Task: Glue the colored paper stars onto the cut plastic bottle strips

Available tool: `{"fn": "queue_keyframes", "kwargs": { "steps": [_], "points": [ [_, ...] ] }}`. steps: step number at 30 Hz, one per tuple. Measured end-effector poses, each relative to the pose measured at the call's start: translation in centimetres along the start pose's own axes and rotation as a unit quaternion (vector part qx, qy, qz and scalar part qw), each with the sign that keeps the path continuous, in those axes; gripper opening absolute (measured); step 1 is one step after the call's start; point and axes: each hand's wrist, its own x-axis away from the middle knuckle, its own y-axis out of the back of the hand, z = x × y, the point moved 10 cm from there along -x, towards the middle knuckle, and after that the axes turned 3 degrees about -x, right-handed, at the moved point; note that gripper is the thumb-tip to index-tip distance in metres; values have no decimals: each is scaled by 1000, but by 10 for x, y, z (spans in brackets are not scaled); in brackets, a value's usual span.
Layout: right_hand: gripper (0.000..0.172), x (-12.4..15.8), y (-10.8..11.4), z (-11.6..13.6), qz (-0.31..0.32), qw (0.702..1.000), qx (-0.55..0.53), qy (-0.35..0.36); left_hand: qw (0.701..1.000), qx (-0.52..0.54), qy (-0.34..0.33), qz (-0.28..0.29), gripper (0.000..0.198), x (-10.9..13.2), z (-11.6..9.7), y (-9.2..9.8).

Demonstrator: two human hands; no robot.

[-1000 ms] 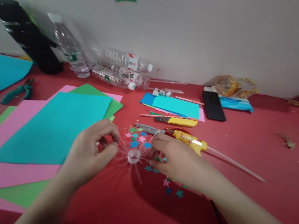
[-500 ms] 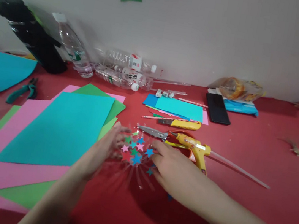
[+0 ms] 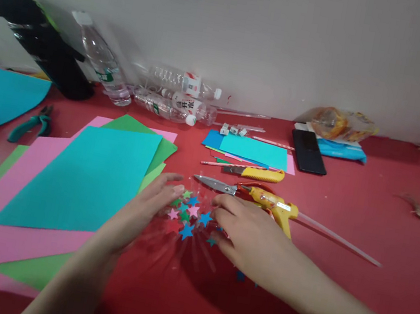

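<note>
A clear plastic piece with thin splayed strips [image 3: 167,249] lies between my hands, its clear parts hard to make out. Small paper stars in blue, pink, green and red cluster on it, among them a pink star [image 3: 193,211] and a blue star [image 3: 186,232]. My left hand [image 3: 154,196] is on its left side, fingers stretched and apart, with the lower ones partly hidden. On the right, my right hand [image 3: 238,227] has bent, spread fingers, their tips at the edge of another blue star [image 3: 205,218]. I cannot tell how firmly either hand touches the piece.
Scissors [image 3: 215,184], a yellow glue gun [image 3: 276,206] and a yellow utility knife [image 3: 259,173] lie just beyond my hands. Coloured paper sheets [image 3: 84,178] and pliers [image 3: 32,126] are at left. Plastic bottles [image 3: 166,105] and a phone [image 3: 309,152] lie near the wall.
My left hand's fingers have spread and come slightly nearer the stars. The star cluster sits slightly lower and further left. My right hand stays almost in place.
</note>
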Motion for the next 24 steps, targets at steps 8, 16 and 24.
{"fn": "queue_keyframes", "kwargs": {
  "steps": [8, 16, 24],
  "points": [
    [10, 3, 18, -3, -1, 1000, 3, -16, 996, 74, 49, -8, 57, -5, 10, 5],
    [19, 11, 47, -10, -58, 997, -22, -40, 978, 81, -163, -102, 29, 4, -34, 28],
    [24, 8, 52, -19, -77, 993, -29, -79, 984, 10, -84, -159, 31, -10, -14, 45]
  ]
}}
